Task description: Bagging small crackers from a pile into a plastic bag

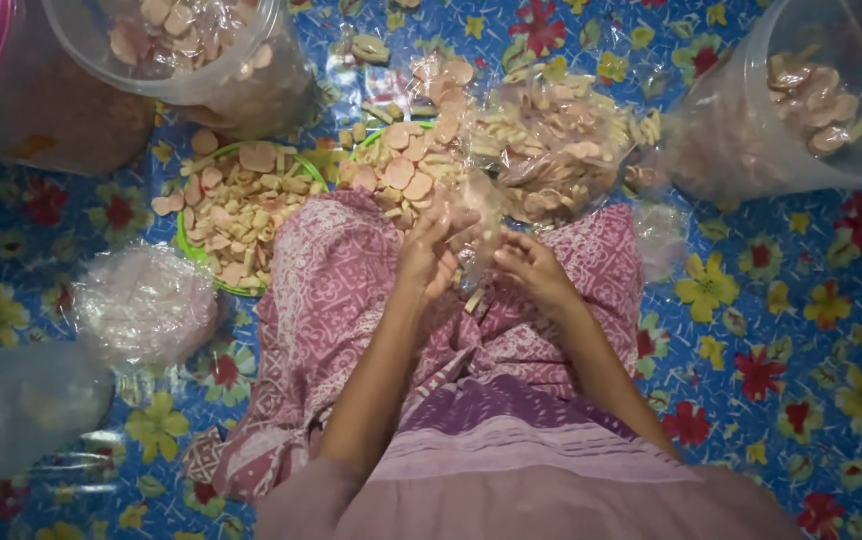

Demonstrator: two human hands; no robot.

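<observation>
While you sit on the blue floor mat printed with red and yellow flowers [801, 330], your lap covered by pink patterned cloth [331, 290], both hands meet over that lap around a small clear plastic bag [471, 225]. Your left hand [429, 255] has its fingers [441, 225] curled narrow against the bag's left side, gripping the film. Your right hand [531, 270] pinches the bag's lower right edge with its fingers [507, 252] drawn close together. The bag stands up from your hands and looks partly filled with pale crackers, though the film blurs what is inside.

Just beyond the lap lies a green round tray heaped with pink disc and pale stick crackers [241, 210], to the lap's far left. Beside it, directly ahead of the lap, a second heap of the same crackers [401, 170] lies close to your hands. Beyond the lap to the right sits a pile of filled clear packets [561, 140]. Well left of the lap lies a crumpled bundle of clear plastic bags [146, 300]. Large clear plastic tubs holding crackers stand far from the lap, one up left [201, 50] and one up right [801, 100].
</observation>
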